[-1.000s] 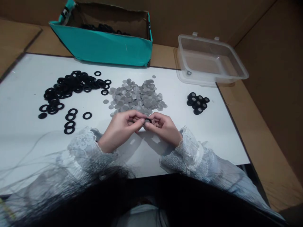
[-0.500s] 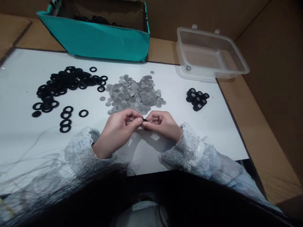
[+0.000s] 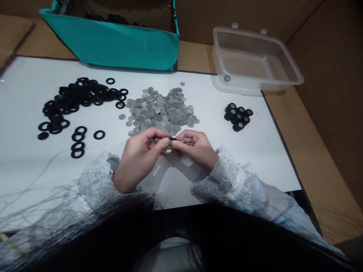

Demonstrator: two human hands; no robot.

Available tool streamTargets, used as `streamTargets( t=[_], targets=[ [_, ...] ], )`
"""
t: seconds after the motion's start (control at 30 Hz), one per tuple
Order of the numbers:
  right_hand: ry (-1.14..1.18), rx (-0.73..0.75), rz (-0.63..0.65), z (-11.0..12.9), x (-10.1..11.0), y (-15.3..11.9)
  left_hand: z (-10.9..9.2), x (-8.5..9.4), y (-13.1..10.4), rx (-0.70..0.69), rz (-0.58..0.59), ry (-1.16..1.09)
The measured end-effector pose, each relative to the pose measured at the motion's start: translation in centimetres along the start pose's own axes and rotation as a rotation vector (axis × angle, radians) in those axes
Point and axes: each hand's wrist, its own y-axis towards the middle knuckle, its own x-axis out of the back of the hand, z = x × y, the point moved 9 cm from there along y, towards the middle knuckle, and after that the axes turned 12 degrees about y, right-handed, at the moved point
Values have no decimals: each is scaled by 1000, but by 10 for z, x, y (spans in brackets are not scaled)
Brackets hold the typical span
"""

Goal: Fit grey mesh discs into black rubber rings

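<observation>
A black ring point(image 3: 173, 139) is pinched between my left hand point(image 3: 141, 156) and my right hand point(image 3: 198, 148), thumbs and fingertips closed on it from both sides. A greyish disc edge seems to show just under the ring, partly hidden by the fingers. Right behind my hands lies a heap of small grey discs point(image 3: 161, 109). Black rings point(image 3: 82, 94) are piled at the left, with several looser ones point(image 3: 99, 135) nearer. To the right, a cluster of black rings with grey centres point(image 3: 238, 116) rests on the white table point(image 3: 249, 151).
A teal box point(image 3: 113, 43) with black pieces inside stands at the back left. At the back right is a clear plastic container point(image 3: 255, 60), with one small ring-like piece near its front left corner. Cardboard point(image 3: 326, 151) borders the table's right side.
The ring between my fingertips has tilted so more of it shows, and my hands have moved slightly up in the view. The background has shifted a little with the camera.
</observation>
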Motion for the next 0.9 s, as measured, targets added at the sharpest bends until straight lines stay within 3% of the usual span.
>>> streamTargets(
  t=[0.2,0.43,0.63,0.9],
  targets=[
    [-47,64,69,2,-5,-1,6,-7,0,91,65,-137],
    [-282,219,118,13,-7,-6,15,-7,4,125,102,-65],
    [-230,130,167,7,-8,-4,14,-8,7,97,119,-43],
    [-95,55,129,3,-6,-2,5,-9,3,80,85,-50]
  ],
)
